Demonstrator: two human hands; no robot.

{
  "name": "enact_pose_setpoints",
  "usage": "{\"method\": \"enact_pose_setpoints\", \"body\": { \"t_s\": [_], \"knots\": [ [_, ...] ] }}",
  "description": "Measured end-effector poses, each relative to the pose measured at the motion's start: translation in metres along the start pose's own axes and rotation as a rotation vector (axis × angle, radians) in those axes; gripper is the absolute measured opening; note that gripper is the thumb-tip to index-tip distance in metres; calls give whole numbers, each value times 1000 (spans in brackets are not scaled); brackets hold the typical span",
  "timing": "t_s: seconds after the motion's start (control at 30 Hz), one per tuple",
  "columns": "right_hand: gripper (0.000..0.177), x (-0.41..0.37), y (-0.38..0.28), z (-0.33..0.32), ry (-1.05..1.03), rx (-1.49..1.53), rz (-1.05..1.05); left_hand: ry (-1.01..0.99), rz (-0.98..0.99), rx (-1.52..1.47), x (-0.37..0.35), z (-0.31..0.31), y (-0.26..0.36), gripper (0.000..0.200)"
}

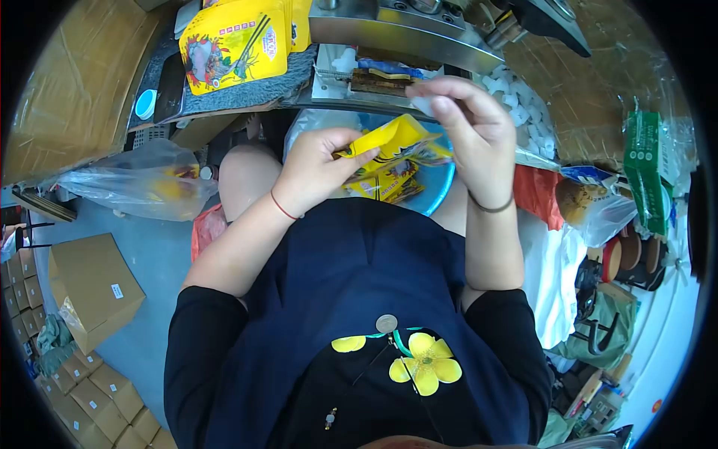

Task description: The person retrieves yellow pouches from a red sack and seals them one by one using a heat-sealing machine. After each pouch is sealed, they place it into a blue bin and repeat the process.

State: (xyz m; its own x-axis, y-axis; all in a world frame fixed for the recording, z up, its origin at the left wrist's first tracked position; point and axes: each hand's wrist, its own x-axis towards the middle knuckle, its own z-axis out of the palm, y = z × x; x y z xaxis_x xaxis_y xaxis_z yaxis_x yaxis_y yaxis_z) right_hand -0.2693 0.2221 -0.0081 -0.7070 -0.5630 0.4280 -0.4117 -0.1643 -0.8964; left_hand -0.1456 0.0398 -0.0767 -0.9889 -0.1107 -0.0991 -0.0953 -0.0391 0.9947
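My left hand (314, 168) pinches a yellow printed pouch (390, 138) by its side, above the blue basin (449, 179). Between the thumb and fingers of my right hand (482, 138) is a small whitish piece (423, 106), just above the pouch and apart from it. What exactly this piece is I cannot make out. More yellow pouches (389, 185) lie in the basin between my knees. Beyond my right hand is a heap of small white pieces (527, 108). Flat yellow pouches (238, 49) are stacked on the grey cloth (247, 96) at the bench's left.
A metal machine (404, 36) stands across the back of the bench. A small blue-rimmed cup (146, 105) sits at the left end. Clear plastic bags (142, 179) hang at the left, near cardboard boxes (93, 288) on the floor. A green box (647, 168) is at the right.
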Motion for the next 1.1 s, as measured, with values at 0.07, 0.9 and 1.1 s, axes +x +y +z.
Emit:
{"method": "enact_pose_setpoints", "body": {
  "t_s": [0.07,0.9,1.1],
  "knots": [
    [16,-6,3,1,16,-1,154,-77,-187,-308,-5,11,6,33],
    [26,-9,83,-139,8,-1155,70,202,23,-22,60,-21,-20,48],
    [22,-18,55,-127,158,-1127,-32,607,710,1633,41,-127,-4,55]
  ]
}}
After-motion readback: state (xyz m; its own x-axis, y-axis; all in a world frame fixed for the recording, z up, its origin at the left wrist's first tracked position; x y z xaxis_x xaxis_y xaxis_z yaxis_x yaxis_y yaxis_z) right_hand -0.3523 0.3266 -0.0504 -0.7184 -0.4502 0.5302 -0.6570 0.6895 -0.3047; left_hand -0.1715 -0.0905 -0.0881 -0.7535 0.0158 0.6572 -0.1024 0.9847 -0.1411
